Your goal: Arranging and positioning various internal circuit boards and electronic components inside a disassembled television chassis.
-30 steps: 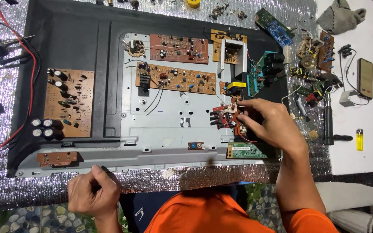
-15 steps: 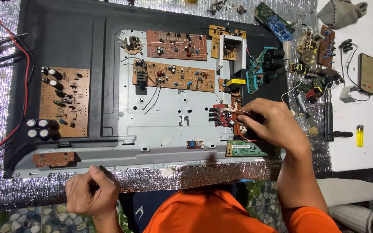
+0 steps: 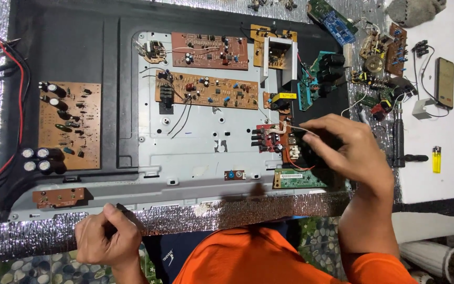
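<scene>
A grey metal chassis (image 3: pixel 206 142) lies in a black frame and carries several brown circuit boards (image 3: pixel 211 90). My right hand (image 3: pixel 342 150) rests over a small red board (image 3: pixel 270 138) with white wires at the chassis's right side; its fingers pinch a thin wire or lead there. My left hand (image 3: pixel 109 239) is closed on a thin dark tool (image 3: pixel 127 213) at the near edge, on the silver foil mat. A green board (image 3: pixel 298 179) sits just under my right hand.
A brown board with black capacitors (image 3: pixel 69 126) lies left on the black frame. Red and black leads (image 3: pixel 14 105) run along the left. Loose boards and parts (image 3: pixel 379 52), a dark phone-like device (image 3: pixel 444 81), a yellow lighter (image 3: pixel 436 159) and a black tool (image 3: pixel 399 139) sit right.
The view has shifted slightly; my right hand stays over the small red board with small finger movement. My left hand keeps its grip at the near edge.
</scene>
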